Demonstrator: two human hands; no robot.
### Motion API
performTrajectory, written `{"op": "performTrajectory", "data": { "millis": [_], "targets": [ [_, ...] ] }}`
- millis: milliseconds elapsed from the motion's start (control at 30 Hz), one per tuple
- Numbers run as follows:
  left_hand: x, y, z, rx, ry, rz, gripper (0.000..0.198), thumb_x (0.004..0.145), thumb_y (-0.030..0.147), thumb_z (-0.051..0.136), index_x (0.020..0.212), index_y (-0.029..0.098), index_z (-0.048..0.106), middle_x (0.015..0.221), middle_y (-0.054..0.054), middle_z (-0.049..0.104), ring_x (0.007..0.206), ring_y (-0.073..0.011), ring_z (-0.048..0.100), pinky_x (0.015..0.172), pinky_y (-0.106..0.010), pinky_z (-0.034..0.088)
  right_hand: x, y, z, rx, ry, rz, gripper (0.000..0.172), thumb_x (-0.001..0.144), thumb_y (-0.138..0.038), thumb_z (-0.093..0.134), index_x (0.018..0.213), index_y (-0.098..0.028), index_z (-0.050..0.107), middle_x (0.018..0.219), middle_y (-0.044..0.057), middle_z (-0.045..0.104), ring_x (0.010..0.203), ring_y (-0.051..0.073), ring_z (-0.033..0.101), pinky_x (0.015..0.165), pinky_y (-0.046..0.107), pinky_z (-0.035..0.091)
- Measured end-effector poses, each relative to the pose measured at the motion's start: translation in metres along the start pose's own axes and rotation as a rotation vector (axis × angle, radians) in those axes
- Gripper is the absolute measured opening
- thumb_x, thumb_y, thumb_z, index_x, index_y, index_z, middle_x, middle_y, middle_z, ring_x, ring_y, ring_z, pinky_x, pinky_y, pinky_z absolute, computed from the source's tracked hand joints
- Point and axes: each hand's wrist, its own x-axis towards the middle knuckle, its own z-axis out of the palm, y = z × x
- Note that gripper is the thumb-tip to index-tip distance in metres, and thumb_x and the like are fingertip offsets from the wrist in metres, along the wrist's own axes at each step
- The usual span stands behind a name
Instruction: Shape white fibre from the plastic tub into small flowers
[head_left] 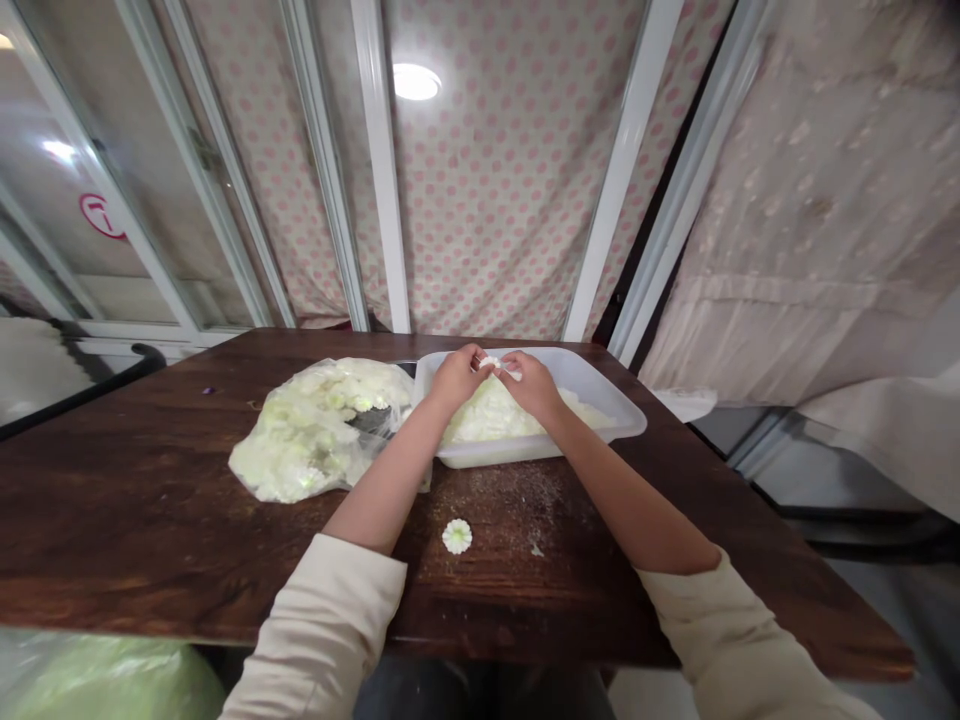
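Both my hands meet over a white plastic tub (pixel 630 418) that holds a heap of pale, whitish-yellow pieces (pixel 487 412). Between the fingertips is a small white flower-shaped piece (pixel 490 362); my left hand (pixel 459 375) pinches its left side and my right hand (pixel 531 382) its right side. To the left of the tub lies a clear plastic bag (pixel 300 440) full of pale green-white flower-like pieces. A single white scalloped piece with a greenish centre (pixel 457 537) rests on the dark wooden table (pixel 187 510), between my forearms.
Sliding glass panels and a dotted curtain (pixel 495 200) stand behind the table. At the lower left is a greenish plastic bag (pixel 112 680). White crumbs (pixel 536 549) are scattered before the tub. Draped fabric hangs on the right.
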Motion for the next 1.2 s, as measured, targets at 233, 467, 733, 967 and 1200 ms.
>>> {"op": "performTrajectory", "data": {
  "millis": [233,467,733,967,1200],
  "targets": [
    [-0.002,0.002,0.0,-0.034,-0.016,0.026,0.014,0.074,0.03,0.054,0.074,0.017,0.049,0.067,0.001,0.055,0.06,-0.0104,0.048,0.056,-0.022,0.033,0.004,-0.003,-0.002,0.116,-0.004,-0.091,0.009,0.076,-0.019,0.054,0.075,-0.017,0.062,0.076,0.004,0.06,0.073,0.016,0.055,0.068,0.028,0.044],
    [-0.002,0.004,-0.001,0.088,-0.039,-0.056,0.016,0.074,0.032,0.055,0.073,0.016,0.051,0.068,-0.001,0.057,0.061,-0.0123,0.049,0.056,-0.024,0.033,0.002,-0.006,-0.006,0.07,0.052,-0.084,0.013,0.073,-0.025,0.061,0.064,-0.017,0.055,0.069,0.002,0.057,0.066,0.014,0.051,0.066,0.027,0.041],
    [-0.001,0.006,-0.002,0.113,0.002,-0.055,0.014,0.074,0.029,0.053,0.068,0.016,0.052,0.066,-0.001,0.056,0.06,-0.0119,0.048,0.057,-0.024,0.032,0.0,-0.01,-0.008,0.101,0.055,-0.052,0.023,0.072,-0.032,0.062,0.06,-0.018,0.049,0.062,0.0,0.052,0.061,0.013,0.048,0.06,0.025,0.038],
    [-0.002,0.006,-0.003,0.078,0.026,-0.062,0.017,0.072,0.031,0.055,0.067,0.016,0.05,0.064,0.001,0.054,0.058,-0.0109,0.046,0.056,-0.024,0.032,0.0,-0.004,-0.002,-0.005,-0.094,0.016,0.019,0.072,-0.027,0.059,0.059,-0.017,0.049,0.059,-0.001,0.051,0.059,0.013,0.048,0.06,0.025,0.036],
    [-0.001,0.005,-0.002,0.063,0.011,-0.046,0.016,0.072,0.03,0.055,0.066,0.016,0.05,0.064,0.001,0.055,0.059,-0.011,0.047,0.057,-0.024,0.033,0.0,-0.006,0.0,0.043,-0.055,0.016,0.03,0.072,-0.026,0.058,0.1,-0.017,0.059,0.084,0.005,0.061,0.078,0.017,0.056,0.076,0.031,0.043]
  ]
}}
